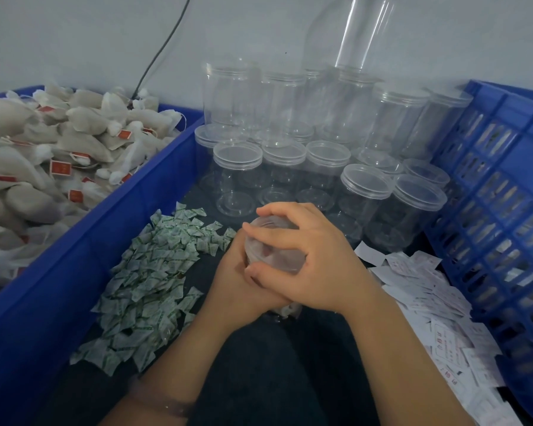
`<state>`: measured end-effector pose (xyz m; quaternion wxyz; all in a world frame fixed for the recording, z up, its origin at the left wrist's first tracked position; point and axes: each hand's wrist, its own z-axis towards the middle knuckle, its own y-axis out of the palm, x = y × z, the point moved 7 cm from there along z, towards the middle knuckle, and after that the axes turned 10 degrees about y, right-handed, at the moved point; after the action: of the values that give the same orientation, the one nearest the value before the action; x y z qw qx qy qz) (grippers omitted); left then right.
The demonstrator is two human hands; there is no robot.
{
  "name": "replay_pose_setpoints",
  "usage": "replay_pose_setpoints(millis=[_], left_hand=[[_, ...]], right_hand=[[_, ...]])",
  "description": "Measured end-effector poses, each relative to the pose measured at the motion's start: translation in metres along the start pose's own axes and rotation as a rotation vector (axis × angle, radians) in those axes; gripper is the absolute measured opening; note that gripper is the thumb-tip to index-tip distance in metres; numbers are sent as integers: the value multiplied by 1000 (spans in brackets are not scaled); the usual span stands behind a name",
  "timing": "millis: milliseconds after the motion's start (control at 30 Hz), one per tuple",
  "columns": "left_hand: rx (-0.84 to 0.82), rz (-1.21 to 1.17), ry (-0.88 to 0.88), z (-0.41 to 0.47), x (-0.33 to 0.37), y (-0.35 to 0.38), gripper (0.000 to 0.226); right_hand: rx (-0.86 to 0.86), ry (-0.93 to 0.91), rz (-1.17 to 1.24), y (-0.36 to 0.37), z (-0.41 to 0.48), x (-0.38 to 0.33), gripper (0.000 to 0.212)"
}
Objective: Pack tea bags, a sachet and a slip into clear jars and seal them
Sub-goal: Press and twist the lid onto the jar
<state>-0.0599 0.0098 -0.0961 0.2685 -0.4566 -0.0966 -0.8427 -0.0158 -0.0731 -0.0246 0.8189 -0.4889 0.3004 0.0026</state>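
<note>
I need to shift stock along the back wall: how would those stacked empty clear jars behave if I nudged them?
The empty clear jars look thin-walled and hollow, so probably very light and quick to slide. They stand stacked in tiers, some already leaning near the blue crate, so a push would likely topple several. Being round, any fallen jar would probably roll.

Blue bins, clear jars, white/green/red small stuff.

I'm seeing a solid blue bin (154,167) holding off-white tea bags (43,142) with red tags (60,167). Sachets (148,278) are showing white with green print, slips (437,305) white with reddish print. Empty jars (290,161) are reading clear, the lid (274,250) under my hands too. Crate (499,192) on the right is blue lattice. Work surface (290,364) is looking dark, wall (74,41) pale grey.
</note>
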Motion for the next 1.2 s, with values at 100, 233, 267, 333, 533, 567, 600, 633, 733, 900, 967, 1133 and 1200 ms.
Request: replay_pose_setpoints(millis=[100,233,267,333,533,567,600,633,733,900,967,1133,1200], left_hand=[[-18,-49,-22,1,1,0,74],[-34,-74,-25,1,1,-1,74],[-32,-81,-40,0,-1,-1,73],[-35,-79,-56,-1,-4,-1,73],[-30,-118,-56,-1,-4,0,75],[-32,-133,-56,-1,-4,1,76],[-34,-146,-56,-1,-3,1,76],[-36,-155,-57,-1,-3,2,76],[-45,-180,-64,0,-2,2,76],[-46,-139,-78,-1,-3,1,70],[-45,-110,-65,-1,-2,0,69],[-57,-94,-42,0,1,1,73],[-52,-109,-52,-1,-1,2,75]], right_hand=[[81,-11,151,-5,-1,1,42],[110,3,142,-6,-1,0,44],[86,-7,96,-4,0,-1,44],[45,-11,80,-2,0,-1,41],[0,-12,83,-2,1,-2,40],[-5,-15,87,-3,1,-2,40],[-8,-19,90,-3,1,-2,40],[-10,-22,89,-3,1,-2,40],[-9,-42,72,-4,0,-3,40],[3,-14,94,-4,-1,-3,54],[-7,47,43,-2,-1,-2,58],[-65,71,-23,1,0,-4,51],[-72,54,-6,-1,0,-4,48]])
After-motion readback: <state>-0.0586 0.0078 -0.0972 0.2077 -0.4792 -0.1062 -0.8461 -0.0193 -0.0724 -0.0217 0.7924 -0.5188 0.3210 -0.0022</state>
